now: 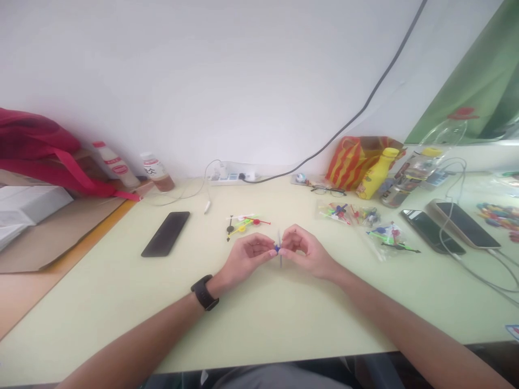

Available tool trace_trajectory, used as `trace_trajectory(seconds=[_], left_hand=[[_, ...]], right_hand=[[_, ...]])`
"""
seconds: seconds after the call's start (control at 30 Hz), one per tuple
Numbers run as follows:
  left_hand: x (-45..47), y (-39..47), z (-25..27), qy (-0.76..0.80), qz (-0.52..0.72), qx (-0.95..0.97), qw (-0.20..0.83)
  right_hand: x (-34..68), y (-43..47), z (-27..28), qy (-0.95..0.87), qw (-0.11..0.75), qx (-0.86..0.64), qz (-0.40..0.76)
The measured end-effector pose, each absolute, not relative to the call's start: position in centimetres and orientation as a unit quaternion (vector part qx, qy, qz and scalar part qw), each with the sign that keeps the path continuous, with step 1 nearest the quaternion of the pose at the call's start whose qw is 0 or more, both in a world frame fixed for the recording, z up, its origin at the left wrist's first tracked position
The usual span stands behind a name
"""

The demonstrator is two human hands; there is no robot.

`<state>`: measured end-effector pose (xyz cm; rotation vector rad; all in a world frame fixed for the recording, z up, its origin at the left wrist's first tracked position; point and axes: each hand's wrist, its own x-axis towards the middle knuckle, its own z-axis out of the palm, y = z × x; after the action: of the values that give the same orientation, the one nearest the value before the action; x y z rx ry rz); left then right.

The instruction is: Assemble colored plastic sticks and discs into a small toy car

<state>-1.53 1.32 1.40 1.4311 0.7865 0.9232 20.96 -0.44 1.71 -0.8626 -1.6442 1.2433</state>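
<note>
Over the middle of the table, my left hand (pixel 254 253) and my right hand (pixel 302 248) meet at a small blue plastic spinner arrow (pixel 280 260). Thumb and fingers of each hand pinch it near its centre, and its thin pointer stands edge-on between them. My fingertips partly hide the piece. Just beyond my left hand lies a loose group of similar spinner arrows (pixel 242 227) in black, yellow, red, green and white. To the right of my right hand are clear plastic bags (pixel 389 242) with more coloured arrows in them.
A black phone (pixel 166 234) lies to the left. Two more phones (pixel 432 232) with charging cables are at the right. Along the wall stand a power strip (pixel 231 174), eyeglasses (pixel 329 190), a striped bag (pixel 348 162), a yellow bottle (pixel 377 174) and drink bottles (pixel 157 172). Cardboard (pixel 52 237) covers the far left.
</note>
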Motion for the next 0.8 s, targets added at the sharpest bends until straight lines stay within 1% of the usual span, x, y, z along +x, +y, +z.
trace_trajectory(seconds=[0.17, 0.33, 0.4, 0.5, 0.57, 0.7, 0.8], left_hand=[[-1.5, 1.3, 1.3, 0.333, 0.394, 0.617, 0.594], [-1.6, 1.4, 1.4, 0.341, 0.392, 0.604, 0.604], [-1.6, 1.4, 1.4, 0.339, 0.391, 0.601, 0.608], [-1.7, 1.4, 1.4, 0.337, 0.393, 0.602, 0.608], [-1.7, 1.5, 1.3, 0.337, 0.393, 0.604, 0.606], [-1.7, 1.6, 1.1, 0.33, 0.393, 0.608, 0.605], [-1.7, 1.5, 1.1, 0.329, 0.392, 0.61, 0.605]], right_hand=[[20.9, -0.4, 1.4, -0.681, 0.428, -0.352, 0.478], [21.3, -0.7, 1.6, -0.707, 0.451, -0.378, 0.392], [21.5, -0.6, 1.5, -0.708, 0.45, -0.39, 0.38], [21.9, -0.2, 1.2, -0.708, 0.389, -0.392, 0.44], [22.0, 0.1, 1.1, -0.701, 0.369, -0.389, 0.471], [21.6, 0.2, 1.5, -0.663, 0.424, -0.377, 0.488], [21.1, -0.1, 1.7, -0.64, 0.441, -0.361, 0.515]])
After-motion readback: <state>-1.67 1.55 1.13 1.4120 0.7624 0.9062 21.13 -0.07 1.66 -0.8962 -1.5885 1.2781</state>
